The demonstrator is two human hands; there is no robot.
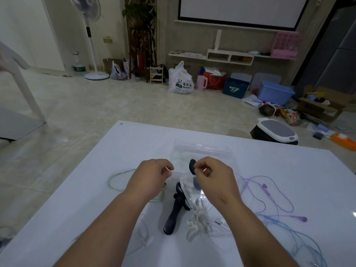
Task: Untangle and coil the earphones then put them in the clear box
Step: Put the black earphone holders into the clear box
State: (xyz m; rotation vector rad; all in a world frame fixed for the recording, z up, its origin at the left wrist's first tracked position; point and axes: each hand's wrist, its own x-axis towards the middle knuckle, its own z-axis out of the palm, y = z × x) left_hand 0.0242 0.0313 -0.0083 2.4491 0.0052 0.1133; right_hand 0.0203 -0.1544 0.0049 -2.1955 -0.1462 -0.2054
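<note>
together, left hand (152,176), right hand (212,179) above clear box (202,151), purple earphones (266,189) rightward

box (203,148) on table (107,160), earphones (266,189) flanking it

Smooth, glossy white table (86,199); clear, shiny plastic box (202,148); thin, smooth plastic-coated purple earphones (265,188).

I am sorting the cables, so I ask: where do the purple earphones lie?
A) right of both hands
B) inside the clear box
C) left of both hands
A: the purple earphones spread over the table right of the right hand.
</note>
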